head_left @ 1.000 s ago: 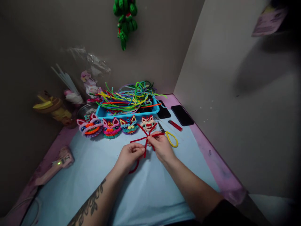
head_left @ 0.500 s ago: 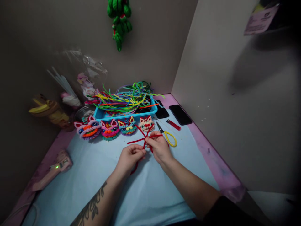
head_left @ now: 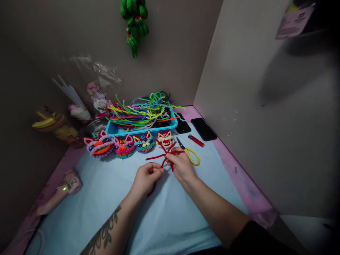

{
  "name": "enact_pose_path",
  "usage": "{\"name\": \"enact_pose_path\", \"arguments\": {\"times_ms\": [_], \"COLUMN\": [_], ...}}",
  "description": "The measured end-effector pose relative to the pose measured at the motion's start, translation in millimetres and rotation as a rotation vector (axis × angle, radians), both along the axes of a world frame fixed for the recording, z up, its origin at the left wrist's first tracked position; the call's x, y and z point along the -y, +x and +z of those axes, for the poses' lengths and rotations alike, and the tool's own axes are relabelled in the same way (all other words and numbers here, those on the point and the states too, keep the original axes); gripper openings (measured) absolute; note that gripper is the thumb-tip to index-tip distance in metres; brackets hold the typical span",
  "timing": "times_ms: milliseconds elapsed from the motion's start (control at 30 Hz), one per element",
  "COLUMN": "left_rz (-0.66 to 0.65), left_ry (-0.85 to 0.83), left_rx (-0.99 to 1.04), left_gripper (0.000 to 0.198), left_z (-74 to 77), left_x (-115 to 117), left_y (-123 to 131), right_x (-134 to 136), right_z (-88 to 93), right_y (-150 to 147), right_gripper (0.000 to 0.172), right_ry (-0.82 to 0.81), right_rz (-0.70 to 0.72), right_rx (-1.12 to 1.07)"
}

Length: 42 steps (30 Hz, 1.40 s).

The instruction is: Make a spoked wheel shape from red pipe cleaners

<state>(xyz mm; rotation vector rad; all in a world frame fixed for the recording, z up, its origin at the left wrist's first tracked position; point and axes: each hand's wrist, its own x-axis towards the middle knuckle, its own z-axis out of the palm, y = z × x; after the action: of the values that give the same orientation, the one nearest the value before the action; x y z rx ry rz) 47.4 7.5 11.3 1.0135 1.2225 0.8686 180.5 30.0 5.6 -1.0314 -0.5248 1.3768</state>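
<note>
Several red pipe cleaners (head_left: 155, 157) cross at one point and spread out like a star. My right hand (head_left: 182, 165) is closed, pinching them at the crossing between thumb and fingers. Lower and to the left, my left hand (head_left: 149, 177) is closed on one red strand, whose tail curls out below the palm. Just past my right hand lie scissors with yellow handles (head_left: 194, 157). Beyond the red strands stands a small cream and red lion-head figure (head_left: 165, 140), partly overlapped by the pipe cleaner tips.
A blue tray (head_left: 142, 131) heaped with colourful pipe cleaners stands at the back. Left of centre sit three more lion heads (head_left: 124, 146). A red lighter (head_left: 196, 141) and two phones (head_left: 204, 129) lie at right. A pink glue gun (head_left: 62, 191) rests at left.
My right hand and the star of red pipe cleaners have shifted slightly right and turned a little. My left hand stays nearly in place, still gripping the strand.
</note>
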Motion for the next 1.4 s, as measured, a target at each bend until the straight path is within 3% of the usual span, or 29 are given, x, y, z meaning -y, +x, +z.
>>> {"name": "enact_pose_path", "arguments": {"times_ms": [300, 433, 500, 600, 700, 833, 1167, 1400], "left_rz": [0.027, 0.08, 0.04, -0.028, -0.013, 0.04, 0.177, 0.135], "left_ry": [0.094, 0.127, 0.096, 0.082, 0.071, 0.038, 0.06, 0.046], "left_rx": [0.057, 0.162, 0.188, 0.15, 0.154, 0.176, 0.129, 0.146], "left_gripper": [0.036, 0.036, 0.036, 0.041, 0.046, 0.048, 0.041, 0.046], "left_z": [2.7, 10.9, 12.8, 10.3, 4.7, -0.1, -4.4, -1.9], "left_x": [-8, -12, -12, -10, -7, -5, -3, -4], "left_y": [-14, -29, -32, -28, -21, -16, -11, -13], "right_x": [-1, 2, 4, 7, 9, 10, 10, 9], "right_z": [6.3, 7.9, 7.1, 5.0, 2.4, 0.2, -3.8, -3.7], "right_y": [10, 17, 18, 15, 12, 7, 1, 1], "right_gripper": [0.022, 0.025, 0.031, 0.035, 0.035, 0.035, 0.033, 0.032], "right_ry": [0.032, 0.051, 0.046, 0.051, 0.065, 0.098, 0.109, 0.09], "right_rz": [0.164, 0.319, 0.384, 0.451, 0.496, 0.5, 0.43, 0.403], "right_rx": [-0.051, 0.023, 0.065, 0.143, 0.242, 0.358, 0.375, 0.396]}}
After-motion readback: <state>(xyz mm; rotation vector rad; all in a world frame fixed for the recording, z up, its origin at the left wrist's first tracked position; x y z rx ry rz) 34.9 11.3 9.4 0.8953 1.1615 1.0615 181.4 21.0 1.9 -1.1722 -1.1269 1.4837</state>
